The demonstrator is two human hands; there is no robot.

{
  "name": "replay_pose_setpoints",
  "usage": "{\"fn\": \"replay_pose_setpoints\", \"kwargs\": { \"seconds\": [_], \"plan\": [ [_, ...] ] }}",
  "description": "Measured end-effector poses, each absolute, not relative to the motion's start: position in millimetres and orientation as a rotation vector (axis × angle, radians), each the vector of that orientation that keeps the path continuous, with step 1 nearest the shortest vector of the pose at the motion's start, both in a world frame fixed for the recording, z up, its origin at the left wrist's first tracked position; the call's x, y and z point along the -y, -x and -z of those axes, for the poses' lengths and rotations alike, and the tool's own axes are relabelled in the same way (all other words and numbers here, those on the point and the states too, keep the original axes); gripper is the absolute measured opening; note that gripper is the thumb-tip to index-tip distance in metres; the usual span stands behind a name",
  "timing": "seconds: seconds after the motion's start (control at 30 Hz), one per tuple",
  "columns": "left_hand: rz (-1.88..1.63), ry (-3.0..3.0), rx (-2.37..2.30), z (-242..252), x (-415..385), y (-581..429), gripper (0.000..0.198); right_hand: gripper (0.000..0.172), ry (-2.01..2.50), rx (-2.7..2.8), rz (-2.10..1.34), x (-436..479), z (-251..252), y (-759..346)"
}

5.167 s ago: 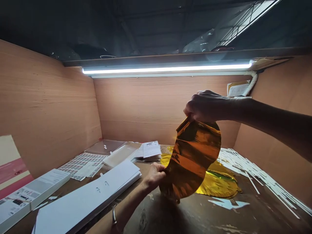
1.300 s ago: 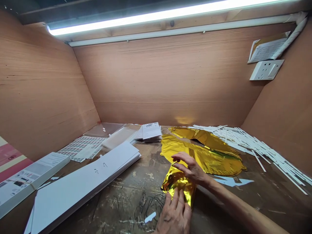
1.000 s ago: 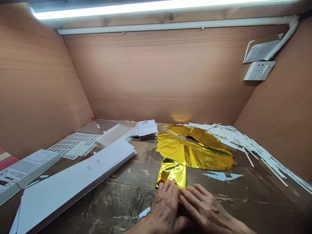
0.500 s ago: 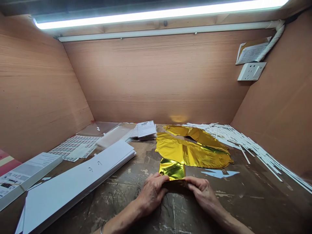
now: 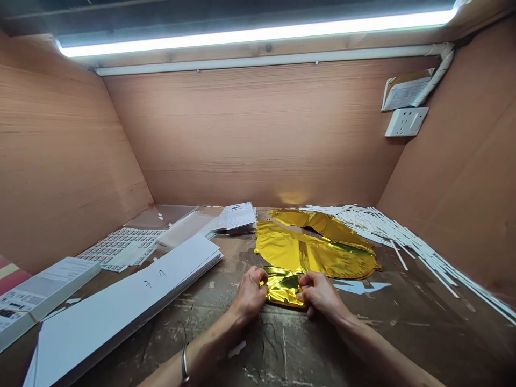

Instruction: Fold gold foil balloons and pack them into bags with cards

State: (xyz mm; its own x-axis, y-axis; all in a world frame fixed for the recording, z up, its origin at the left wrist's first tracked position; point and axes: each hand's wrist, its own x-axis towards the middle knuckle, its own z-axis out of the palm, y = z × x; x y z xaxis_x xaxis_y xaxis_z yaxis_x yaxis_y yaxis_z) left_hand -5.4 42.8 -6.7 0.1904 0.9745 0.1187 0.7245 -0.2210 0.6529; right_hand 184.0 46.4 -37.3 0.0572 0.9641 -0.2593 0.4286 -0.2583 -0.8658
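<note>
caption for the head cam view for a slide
Left hand and right hand pinch a folded gold foil balloon on a worn wooden bench, beside other gold foil and loose white sticks.
</note>
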Motion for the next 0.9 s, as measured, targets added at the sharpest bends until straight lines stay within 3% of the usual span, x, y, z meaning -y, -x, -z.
{"fn": "replay_pose_setpoints", "kwargs": {
  "seconds": [0.17,0.27,0.43,0.5,0.57,0.67,0.77,0.9],
  "plan": [
    [-0.510,-2.878,-1.407,7,-9,-2,0.032,0.022,1.800,1.388,-1.239,-52,28,-182],
    [-0.309,-3.201,-1.318,17,-6,-9,0.029,0.021,1.817,1.415,-1.241,-54,20,-179],
    [-0.197,-3.220,-1.435,30,-15,-11,0.021,0.013,1.735,1.600,-1.052,-40,-2,-181],
    [-0.230,-3.218,-1.423,27,-16,-9,0.020,0.029,1.539,1.877,-0.725,-27,-5,-183],
    [-0.258,-3.201,-1.380,18,-16,-6,0.019,0.041,1.258,2.173,-0.178,-15,1,-184],
    [-0.248,-3.130,-1.261,-2,-16,-1,0.014,0.028,0.946,2.298,0.413,-6,15,-183],
    [-0.257,-2.935,-1.198,-23,-19,10,0.009,0.027,1.001,2.265,0.291,-6,13,-181],
    [-0.632,-2.207,-1.209,-41,-29,29,0.017,0.025,1.265,2.263,-0.424,-7,-22,-179]
  ]
}}
